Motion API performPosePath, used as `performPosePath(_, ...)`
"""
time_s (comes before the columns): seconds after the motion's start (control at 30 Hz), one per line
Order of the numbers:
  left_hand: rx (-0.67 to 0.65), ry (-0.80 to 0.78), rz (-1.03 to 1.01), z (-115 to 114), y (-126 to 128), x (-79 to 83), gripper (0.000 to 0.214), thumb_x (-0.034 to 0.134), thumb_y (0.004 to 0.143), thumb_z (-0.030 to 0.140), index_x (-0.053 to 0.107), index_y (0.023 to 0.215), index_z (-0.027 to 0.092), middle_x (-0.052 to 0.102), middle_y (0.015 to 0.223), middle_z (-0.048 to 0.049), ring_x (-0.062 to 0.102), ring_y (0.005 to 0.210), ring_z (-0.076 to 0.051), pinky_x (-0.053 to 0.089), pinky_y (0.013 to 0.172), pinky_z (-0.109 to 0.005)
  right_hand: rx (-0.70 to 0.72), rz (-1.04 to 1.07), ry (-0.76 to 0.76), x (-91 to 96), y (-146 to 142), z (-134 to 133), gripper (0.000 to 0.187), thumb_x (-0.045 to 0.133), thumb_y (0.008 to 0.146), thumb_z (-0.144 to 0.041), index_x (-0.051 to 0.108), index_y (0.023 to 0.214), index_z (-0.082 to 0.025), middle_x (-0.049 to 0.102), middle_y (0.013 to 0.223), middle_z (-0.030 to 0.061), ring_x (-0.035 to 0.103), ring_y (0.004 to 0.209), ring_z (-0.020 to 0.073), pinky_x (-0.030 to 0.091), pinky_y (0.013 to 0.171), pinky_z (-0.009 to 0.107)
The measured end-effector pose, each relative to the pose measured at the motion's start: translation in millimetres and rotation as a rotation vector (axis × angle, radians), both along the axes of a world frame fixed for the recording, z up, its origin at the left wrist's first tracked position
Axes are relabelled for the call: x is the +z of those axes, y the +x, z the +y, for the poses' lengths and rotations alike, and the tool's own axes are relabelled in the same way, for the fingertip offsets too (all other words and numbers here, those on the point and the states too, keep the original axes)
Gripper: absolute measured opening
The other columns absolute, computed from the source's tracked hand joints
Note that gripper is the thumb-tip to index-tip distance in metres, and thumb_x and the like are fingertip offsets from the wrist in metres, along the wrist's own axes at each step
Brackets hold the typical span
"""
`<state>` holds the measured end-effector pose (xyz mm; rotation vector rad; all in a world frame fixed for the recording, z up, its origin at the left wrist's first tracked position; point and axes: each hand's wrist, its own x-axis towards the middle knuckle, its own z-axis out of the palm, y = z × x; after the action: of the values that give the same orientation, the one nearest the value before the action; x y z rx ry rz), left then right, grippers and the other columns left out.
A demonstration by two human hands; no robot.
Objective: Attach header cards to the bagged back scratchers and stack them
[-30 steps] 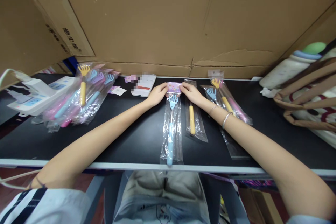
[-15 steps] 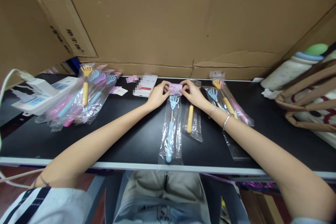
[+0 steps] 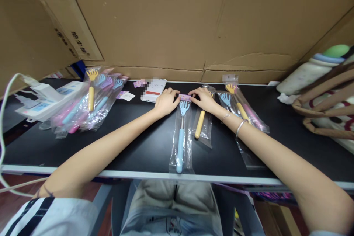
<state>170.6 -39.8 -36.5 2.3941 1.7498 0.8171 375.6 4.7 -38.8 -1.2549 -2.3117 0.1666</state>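
A clear plastic bag with a light-blue back scratcher [image 3: 180, 143] in it lies in front of me, its claw end pointing away. At the bag's far end is a small purple printed card [image 3: 185, 97], seen as a narrow strip. My left hand [image 3: 166, 102] has thumb and fingertips closed at the card's left end. On the right end, my right hand [image 3: 204, 100] does likewise with thumb and forefinger. Partly under my right hand lies another bagged scratcher with a yellow handle [image 3: 199, 124]; its claw is hidden.
Bagged scratchers [image 3: 96, 99] are piled at left beside a power strip [image 3: 49, 101]. A phone [image 3: 155, 90] and purple cards [image 3: 127, 96] lie near the cardboard wall [image 3: 166, 18]. More bagged scratchers [image 3: 242, 108] lie right, with a bottle [image 3: 306, 72] and a bag [image 3: 318, 114] beyond.
The card showed its printed face between both hands; now only a narrow strip of it shows. My fingers have come lower and spread slightly. The bagged blue scratcher has barely shifted.
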Motion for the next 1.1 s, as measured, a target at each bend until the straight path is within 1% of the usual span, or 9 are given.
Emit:
performPosePath(0.1,-0.015,0.032,0.081,-2,1,-0.3,0.037,0.041,0.097,0.035,0.064,0.118,0.015,0.06,0.115,-0.0126,0.053,0.111,-0.028,0.045,0.093,-0.04,0.037,-0.023,0.031,-3.1,1,4,0.025,0.053,0.088,-0.033,0.07,0.102,-0.021,0.062,0.095,0.0107,0.05,0.092,0.0277,0.039,0.085,0.042)
performPosePath(0.23,-0.052,0.052,0.107,-2,1,-0.6,0.038,0.04,0.097,0.03,0.061,0.124,0.013,0.059,0.122,-0.0133,0.051,0.113,-0.029,0.044,0.097,-0.043,0.056,-0.026,0.041,-3.6,2,4,0.027,0.053,0.088,-0.032,0.071,0.103,-0.019,0.061,0.096,0.0116,0.05,0.094,0.0279,0.041,0.087,0.043)
performPosePath(0.4,-0.071,0.053,0.114,-2,1,-1.3,0.034,0.039,0.096,0.026,0.064,0.117,0.014,0.062,0.117,-0.0124,0.051,0.112,-0.029,0.043,0.097,-0.043,0.094,-0.032,0.039,-1.4,2,4,0.027,0.051,0.088,-0.03,0.069,0.104,-0.017,0.061,0.096,0.0118,0.051,0.095,0.0274,0.041,0.091,0.043)
performPosePath(0.6,-0.039,0.053,0.121,-4,1,1.1,0.026,0.043,0.093,0.023,0.063,0.108,0.015,0.065,0.112,-0.0115,0.054,0.108,-0.028,0.045,0.09,-0.04,0.2,-0.111,0.052,4.4,6,7,0.03,0.045,0.087,-0.018,0.069,0.105,-0.017,0.061,0.1,0.0124,0.053,0.096,0.0269,0.04,0.093,0.043)
performPosePath(0.77,-0.043,0.056,0.157,-6,1,3.9,0.029,0.041,0.094,0.022,0.06,0.115,0.015,0.064,0.115,-0.0107,0.054,0.11,-0.027,0.045,0.091,-0.04,0.278,-0.17,0.061,11.3,11,6,0.034,0.043,0.087,-0.016,0.068,0.111,-0.018,0.062,0.104,0.0129,0.053,0.098,0.0274,0.042,0.092,0.044)
performPosePath(0.87,-0.044,0.054,0.188,-8,1,5.1,0.029,0.04,0.095,0.023,0.061,0.114,0.018,0.064,0.115,-0.0086,0.053,0.11,-0.025,0.046,0.09,-0.038,0.309,-0.165,0.035,15.7,14,8,0.036,0.044,0.085,-0.013,0.068,0.111,-0.018,0.063,0.105,0.0125,0.055,0.1,0.027,0.042,0.093,0.045)
performPosePath(0.97,-0.034,0.059,0.212,-8,1,5.4,0.029,0.04,0.096,0.024,0.063,0.112,0.02,0.064,0.114,-0.0068,0.053,0.11,-0.024,0.047,0.09,-0.036,0.303,-0.124,-0.011,18.5,15,8,0.035,0.044,0.084,-0.011,0.069,0.107,-0.019,0.066,0.103,0.0107,0.058,0.101,0.0258,0.044,0.093,0.044)
performPosePath(1.03,-0.029,0.068,0.22,-7,1,5.1,0.03,0.039,0.096,0.024,0.063,0.112,0.02,0.065,0.114,-0.0064,0.053,0.11,-0.024,0.047,0.09,-0.036,0.236,-0.088,-0.017,18.1,13,7,0.031,0.045,0.085,-0.012,0.07,0.103,-0.019,0.068,0.101,0.0098,0.06,0.099,0.025,0.045,0.093,0.043)
performPosePath(1.1,-0.028,0.077,0.224,-6,1,4.6,0.031,0.038,0.097,0.023,0.064,0.113,0.019,0.065,0.114,-0.0064,0.053,0.11,-0.024,0.046,0.09,-0.036,0.136,-0.06,0.008,15.6,9,4,0.026,0.046,0.087,-0.015,0.069,0.099,-0.018,0.069,0.1,0.0102,0.061,0.097,0.025,0.045,0.093,0.042)
